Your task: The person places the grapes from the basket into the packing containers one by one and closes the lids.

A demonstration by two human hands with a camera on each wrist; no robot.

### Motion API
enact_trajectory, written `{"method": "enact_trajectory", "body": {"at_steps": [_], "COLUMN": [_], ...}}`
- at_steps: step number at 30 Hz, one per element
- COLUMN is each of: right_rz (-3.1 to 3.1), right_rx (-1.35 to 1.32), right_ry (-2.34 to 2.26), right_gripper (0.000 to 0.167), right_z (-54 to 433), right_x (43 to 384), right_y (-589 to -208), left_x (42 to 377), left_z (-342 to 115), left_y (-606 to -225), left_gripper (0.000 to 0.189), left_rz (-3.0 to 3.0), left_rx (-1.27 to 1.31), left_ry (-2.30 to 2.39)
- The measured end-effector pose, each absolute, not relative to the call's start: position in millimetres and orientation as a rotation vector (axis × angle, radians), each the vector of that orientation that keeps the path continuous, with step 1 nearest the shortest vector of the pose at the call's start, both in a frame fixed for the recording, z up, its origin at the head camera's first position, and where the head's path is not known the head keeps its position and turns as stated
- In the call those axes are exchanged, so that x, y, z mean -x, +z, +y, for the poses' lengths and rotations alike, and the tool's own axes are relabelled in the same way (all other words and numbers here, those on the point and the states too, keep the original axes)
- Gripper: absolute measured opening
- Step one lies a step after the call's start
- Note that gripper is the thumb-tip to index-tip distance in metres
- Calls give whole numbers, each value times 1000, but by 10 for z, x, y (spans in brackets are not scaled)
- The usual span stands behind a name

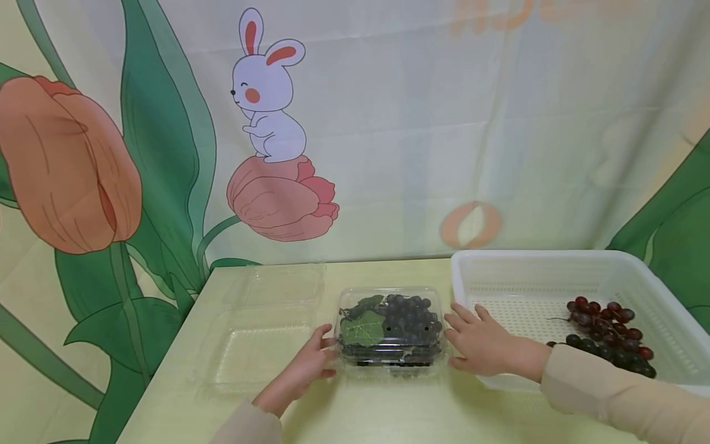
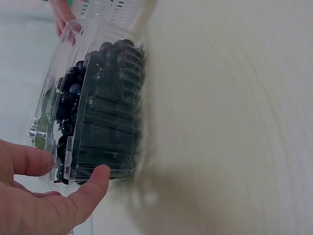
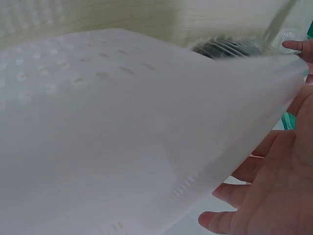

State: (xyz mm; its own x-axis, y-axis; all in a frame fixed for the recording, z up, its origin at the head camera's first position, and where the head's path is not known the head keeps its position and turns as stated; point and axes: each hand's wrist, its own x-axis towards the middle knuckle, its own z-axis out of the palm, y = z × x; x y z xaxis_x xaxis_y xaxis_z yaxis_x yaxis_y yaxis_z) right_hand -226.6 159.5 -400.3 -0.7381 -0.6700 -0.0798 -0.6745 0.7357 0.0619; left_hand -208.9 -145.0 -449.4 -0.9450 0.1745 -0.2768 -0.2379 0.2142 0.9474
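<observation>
A closed clear plastic clamshell box (image 1: 388, 357) stands on the table, filled with dark grapes (image 1: 413, 317) under a green leaf (image 1: 363, 330). At its left end is my left hand (image 1: 307, 364), fingers spread. In the left wrist view the thumb and a finger of this hand reach the box's (image 2: 110, 127) near corner; firm contact is hard to tell. My right hand (image 1: 479, 342) is held by the box's right end with fingers extended, its wrist above the white basket's near-left side. In the right wrist view that hand (image 3: 274, 181) has spread fingers beside the basket wall (image 3: 146, 122).
An open clear clamshell (image 1: 263, 336) with its lid folded back lies on the left of the table (image 1: 388, 413). The white perforated basket (image 1: 460, 271) on the right contains red grapes (image 1: 604, 320) and dark grapes (image 1: 610, 356). Behind the table hangs a printed cloth (image 1: 388, 154).
</observation>
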Motion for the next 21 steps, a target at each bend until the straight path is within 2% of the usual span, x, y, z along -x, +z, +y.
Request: {"method": "enact_trajectory", "body": {"at_steps": [9,21], "right_rz": [2867,2834], "right_rx": [1122,1098], "right_ry": [145,100], "right_gripper": [49,56], "right_z": [1603,1597], "right_x": [2189,2037], "right_y": [-4003,-4007], "left_x": [2070,2026], "left_z": [-1413,-1366], "left_y": [-4550,-4584], "left_gripper": [62,55], "left_rz": [2203,2167], "left_rx": [138,227], "left_ry": [1771,1841]}}
